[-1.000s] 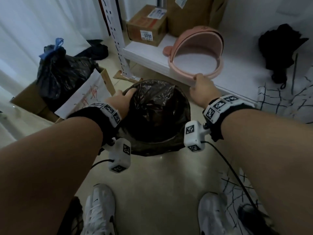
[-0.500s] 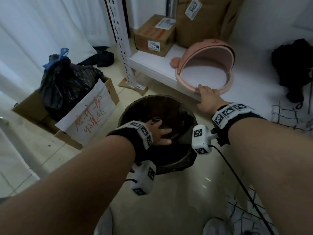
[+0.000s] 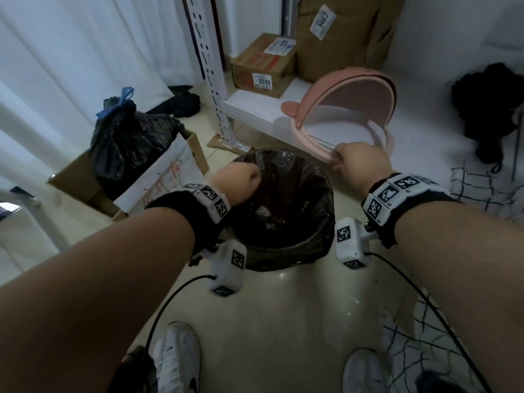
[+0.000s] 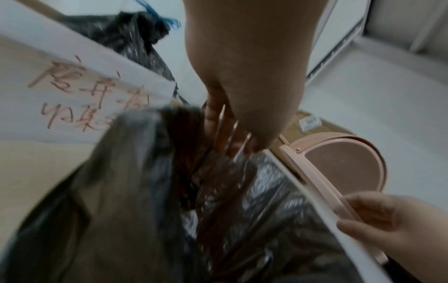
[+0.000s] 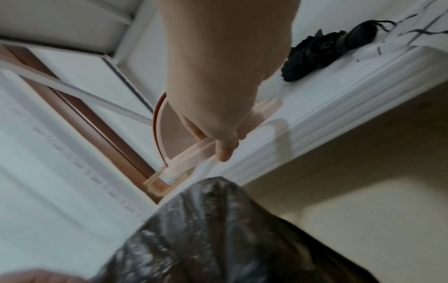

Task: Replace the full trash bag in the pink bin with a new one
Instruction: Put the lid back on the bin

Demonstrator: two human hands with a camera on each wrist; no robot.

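A black trash bag (image 3: 286, 211) lines the bin on the floor, its edge draped over the rim so the pink bin body is hidden. My left hand (image 3: 246, 177) is curled at the far left rim, and its fingers (image 4: 225, 132) grip folds of the bag (image 4: 218, 191). My right hand (image 3: 340, 158) pinches the near edge of the pink lid ring (image 3: 314, 143), which rests on the white shelf with its flip lid (image 3: 348, 89) standing up. In the right wrist view the thumb and fingers (image 5: 223, 151) clamp the ring (image 5: 189, 155). A tied full black bag (image 3: 127, 137) sits in a cardboard box at the left.
A white shelf (image 3: 255, 109) behind the bin holds cardboard boxes (image 3: 263, 66) and a black cloth (image 3: 487, 109). A perforated shelf post (image 3: 212, 69) stands behind the bin. White curtains hang at the left. My white shoes (image 3: 175, 361) and wrist cables are on the beige floor.
My left hand has come out of the bag's middle to its far left rim and curled on the plastic. My right hand has gone from resting on the pink ring to pinching it.
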